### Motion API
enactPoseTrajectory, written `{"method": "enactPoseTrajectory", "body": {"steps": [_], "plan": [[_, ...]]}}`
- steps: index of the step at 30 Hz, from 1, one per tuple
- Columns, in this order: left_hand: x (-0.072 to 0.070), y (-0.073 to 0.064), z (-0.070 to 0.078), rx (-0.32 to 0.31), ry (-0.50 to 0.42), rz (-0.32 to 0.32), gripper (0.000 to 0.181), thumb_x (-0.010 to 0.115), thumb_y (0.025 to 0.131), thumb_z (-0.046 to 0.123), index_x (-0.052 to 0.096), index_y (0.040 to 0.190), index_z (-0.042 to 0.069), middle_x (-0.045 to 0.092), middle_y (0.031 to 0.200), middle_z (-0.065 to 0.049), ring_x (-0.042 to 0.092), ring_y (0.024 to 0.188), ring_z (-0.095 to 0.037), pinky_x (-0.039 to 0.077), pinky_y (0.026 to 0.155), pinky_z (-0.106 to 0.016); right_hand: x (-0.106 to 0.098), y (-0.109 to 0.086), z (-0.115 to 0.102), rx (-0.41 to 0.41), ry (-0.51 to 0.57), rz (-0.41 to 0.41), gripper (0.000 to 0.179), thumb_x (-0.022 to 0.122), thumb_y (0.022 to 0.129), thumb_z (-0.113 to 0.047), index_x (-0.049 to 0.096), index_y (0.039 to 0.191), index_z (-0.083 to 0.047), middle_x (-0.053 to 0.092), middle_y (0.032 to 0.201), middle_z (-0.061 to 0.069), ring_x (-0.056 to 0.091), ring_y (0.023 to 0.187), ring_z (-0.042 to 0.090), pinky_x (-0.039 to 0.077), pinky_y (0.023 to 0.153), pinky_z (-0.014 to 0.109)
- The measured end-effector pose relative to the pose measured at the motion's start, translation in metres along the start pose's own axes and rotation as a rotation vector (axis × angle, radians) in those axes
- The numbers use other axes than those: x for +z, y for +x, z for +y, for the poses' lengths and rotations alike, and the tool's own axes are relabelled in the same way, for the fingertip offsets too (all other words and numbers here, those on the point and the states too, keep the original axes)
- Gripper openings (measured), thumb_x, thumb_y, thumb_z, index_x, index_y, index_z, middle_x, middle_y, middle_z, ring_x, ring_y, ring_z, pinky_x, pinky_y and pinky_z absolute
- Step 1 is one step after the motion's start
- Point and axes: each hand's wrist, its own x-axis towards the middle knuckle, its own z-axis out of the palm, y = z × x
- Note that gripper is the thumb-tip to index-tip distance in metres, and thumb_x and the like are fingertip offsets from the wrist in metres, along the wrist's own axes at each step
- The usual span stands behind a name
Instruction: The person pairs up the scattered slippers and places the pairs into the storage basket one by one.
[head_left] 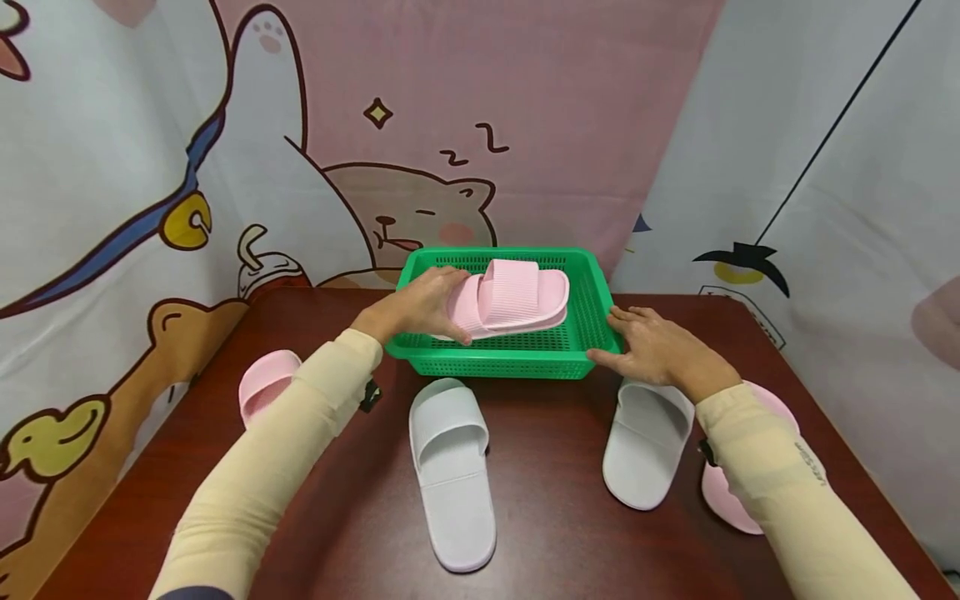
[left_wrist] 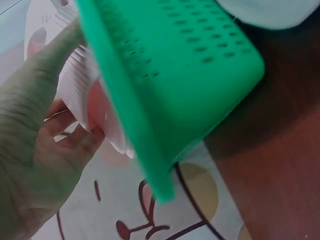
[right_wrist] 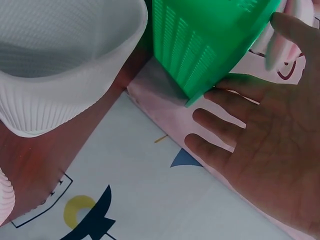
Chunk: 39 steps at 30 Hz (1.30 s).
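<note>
My left hand [head_left: 431,304] grips a pair of pink slippers [head_left: 513,292] laid one on the other, thumb on the near side. The slippers lie tilted over the inside of a green perforated basket [head_left: 495,367], their ribbed straps facing up. In the left wrist view, fingers curl around the pink slippers [left_wrist: 75,87] beside the basket's rim [left_wrist: 117,115]. My right hand [head_left: 660,350] rests at the basket's right end, thumb at the near corner. Its fingers [right_wrist: 220,102] are fairly straight and spread, the upper fingertips right at the green rim.
A white slipper [head_left: 457,492] lies in front of the basket, another white slipper [head_left: 645,450] below my right hand. One pink slipper [head_left: 266,383] is at the table's left, partly behind my forearm; another pink slipper [head_left: 727,500] lies at right. A printed cloth [head_left: 570,125] hangs behind the table [head_left: 547,533].
</note>
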Motion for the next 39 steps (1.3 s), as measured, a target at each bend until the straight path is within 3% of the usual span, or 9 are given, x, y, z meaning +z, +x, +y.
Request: {"method": "enactPoseTrajectory", "body": {"steps": [7,13,19,26,29,32,35,36,39], "plan": [[0.030,0.016,0.003,0.018,0.062,-0.129,0.087,0.082,0.083,0.039,0.043,0.149,-0.002,0.051,0.143,-0.017,0.046,0.131,-0.033,0.038,0.109,-0.040,0.002,-0.001,0.000,0.023,0.025,-0.031,0.090,0.050,0.098,-0.063,0.040,0.150,0.010,0.034,0.156,0.029,0.028,0.142,0.052,0.031,0.109,0.064],[0.045,0.023,0.002,-0.050,0.006,-0.246,0.066,0.072,0.093,0.017,0.043,0.151,0.005,0.051,0.145,-0.013,0.049,0.129,-0.026,0.041,0.107,-0.039,0.003,-0.001,-0.002,0.015,0.036,-0.026,0.089,0.050,0.098,-0.062,0.040,0.150,0.009,0.034,0.157,0.028,0.028,0.142,0.052,0.031,0.109,0.064],[0.052,0.026,-0.001,-0.115,0.042,-0.343,0.051,0.051,0.104,0.010,0.043,0.154,0.013,0.048,0.151,-0.010,0.044,0.138,-0.025,0.036,0.112,-0.041,0.001,-0.001,-0.005,0.026,0.055,-0.038,0.088,0.051,0.099,-0.060,0.037,0.151,0.010,0.031,0.157,0.028,0.026,0.143,0.052,0.031,0.109,0.064],[0.047,0.029,-0.004,-0.065,0.020,-0.362,0.060,0.060,0.094,0.001,0.045,0.152,0.004,0.051,0.148,-0.013,0.047,0.128,-0.021,0.041,0.104,-0.034,-0.002,-0.001,-0.005,0.043,0.098,-0.064,0.093,0.050,0.098,-0.064,0.034,0.152,0.010,0.027,0.159,0.028,0.021,0.146,0.049,0.028,0.111,0.064],[0.043,0.028,-0.003,-0.072,0.021,-0.368,0.062,0.061,0.092,0.001,0.046,0.152,0.006,0.050,0.148,-0.011,0.047,0.122,-0.018,0.043,0.096,-0.032,-0.002,-0.002,-0.005,0.046,0.116,-0.063,0.095,0.050,0.097,-0.066,0.034,0.152,0.010,0.027,0.160,0.028,0.020,0.146,0.048,0.028,0.109,0.066],[0.042,0.026,-0.004,-0.096,0.012,-0.372,0.065,0.063,0.092,-0.001,0.045,0.154,0.009,0.056,0.141,-0.011,0.051,0.103,-0.018,0.045,0.078,-0.029,-0.001,-0.003,-0.005,0.044,0.135,-0.057,0.095,0.050,0.097,-0.065,0.033,0.153,0.010,0.026,0.160,0.028,0.020,0.146,0.049,0.028,0.109,0.066],[0.043,0.026,-0.004,-0.120,0.016,-0.376,0.067,0.063,0.092,-0.001,0.044,0.155,0.013,0.060,0.132,-0.011,0.050,0.088,-0.019,0.043,0.069,-0.029,0.003,-0.003,-0.005,0.048,0.167,-0.050,0.094,0.051,0.098,-0.063,0.030,0.154,0.009,0.023,0.161,0.028,0.019,0.146,0.049,0.027,0.110,0.066],[0.044,0.027,-0.004,-0.124,0.020,-0.377,0.067,0.063,0.093,-0.001,0.044,0.155,0.014,0.060,0.133,-0.011,0.051,0.089,-0.020,0.044,0.070,-0.029,0.004,-0.004,-0.004,0.048,0.179,-0.049,0.094,0.051,0.099,-0.063,0.028,0.155,0.009,0.022,0.162,0.028,0.019,0.146,0.050,0.026,0.111,0.066],[0.046,0.027,-0.002,-0.134,0.041,-0.386,0.064,0.063,0.097,0.005,0.042,0.156,0.016,0.054,0.145,-0.010,0.056,0.114,-0.021,0.048,0.088,-0.031,0.007,-0.004,-0.002,0.045,0.209,-0.051,0.092,0.050,0.100,-0.060,0.025,0.156,0.008,0.018,0.163,0.028,0.018,0.146,0.050,0.025,0.112,0.064]]}}
